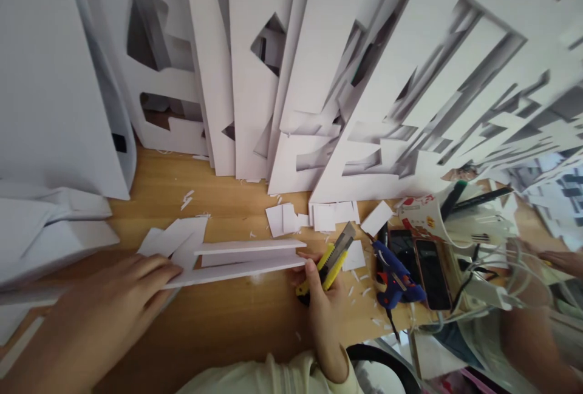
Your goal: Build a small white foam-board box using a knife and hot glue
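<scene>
Holding a white strip (241, 271) toward the desk's (228, 324) front edge
Left hand (141, 281) is gripping one end, right hand (324, 300) pinching the other and clasping a cutter (337, 254); it's looking light, stiffish, creasable, best held by ends.

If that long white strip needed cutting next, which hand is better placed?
Probably the right hand: it holds the yellow knife, beside the right end of the white strip. The left hand has no knife and holds the strip farther left.

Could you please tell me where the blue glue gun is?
In the head view, the blue glue gun lies right of centre, between the yellow-black utility knife and a black rectangular phone.
</scene>
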A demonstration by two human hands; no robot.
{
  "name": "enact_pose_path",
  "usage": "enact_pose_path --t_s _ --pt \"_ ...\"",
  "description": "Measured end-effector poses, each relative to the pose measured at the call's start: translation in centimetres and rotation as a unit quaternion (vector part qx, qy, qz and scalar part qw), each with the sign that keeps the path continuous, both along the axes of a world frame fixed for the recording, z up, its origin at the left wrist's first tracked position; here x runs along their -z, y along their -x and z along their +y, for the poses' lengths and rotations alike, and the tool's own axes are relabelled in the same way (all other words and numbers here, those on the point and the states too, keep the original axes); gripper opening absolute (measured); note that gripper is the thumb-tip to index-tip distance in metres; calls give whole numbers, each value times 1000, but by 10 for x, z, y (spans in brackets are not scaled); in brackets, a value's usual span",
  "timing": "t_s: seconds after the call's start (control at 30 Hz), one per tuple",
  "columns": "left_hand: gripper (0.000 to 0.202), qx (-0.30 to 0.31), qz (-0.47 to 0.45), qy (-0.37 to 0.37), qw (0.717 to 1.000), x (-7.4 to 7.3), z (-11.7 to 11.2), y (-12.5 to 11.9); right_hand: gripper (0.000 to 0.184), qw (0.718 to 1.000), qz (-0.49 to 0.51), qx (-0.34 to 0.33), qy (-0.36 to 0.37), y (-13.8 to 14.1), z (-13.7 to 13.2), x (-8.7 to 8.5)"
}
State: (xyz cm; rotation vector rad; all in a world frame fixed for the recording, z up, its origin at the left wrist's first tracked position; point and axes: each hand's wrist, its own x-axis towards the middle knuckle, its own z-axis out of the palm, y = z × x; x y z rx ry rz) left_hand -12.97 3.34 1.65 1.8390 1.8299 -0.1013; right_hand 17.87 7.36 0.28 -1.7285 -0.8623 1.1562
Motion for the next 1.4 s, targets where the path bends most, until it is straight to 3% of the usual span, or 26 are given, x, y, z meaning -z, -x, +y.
enact_pose_path --t_s 0.07,0.23,0.33,0.5,0.73,1.0,1.2,1.4 --pt "48 44 10 53 998 -11 15 -10 49 1000 -4 9 2 0 1 -1" --pt "52 62 24 98 993 -30 35 -32 52 1000 -12 18 9 1 3 -5" --pt "51 66 34 73 995 -28 31 -39 53 1000 -12 23 11 -1 3 -4" --pt "51 88 17 -41 995 -15 25 -61 56 998 -18 65 5 -15 5 1" --pt "55 73 28 25 997 -23 34 -104 54 994 -51 98 -8 -40 16 -1" --pt "53 51 -6 -37 998 -15 14 -99 43 990 -94 105 -29 -41 8 5" --pt "54 70 7 -92 993 -14 13 -98 42 992 -37 107 -45 -43 4 11" --pt "53 70 7 -99 993 -9 14 -92 45 993 -8 110 -30 -38 9 8"
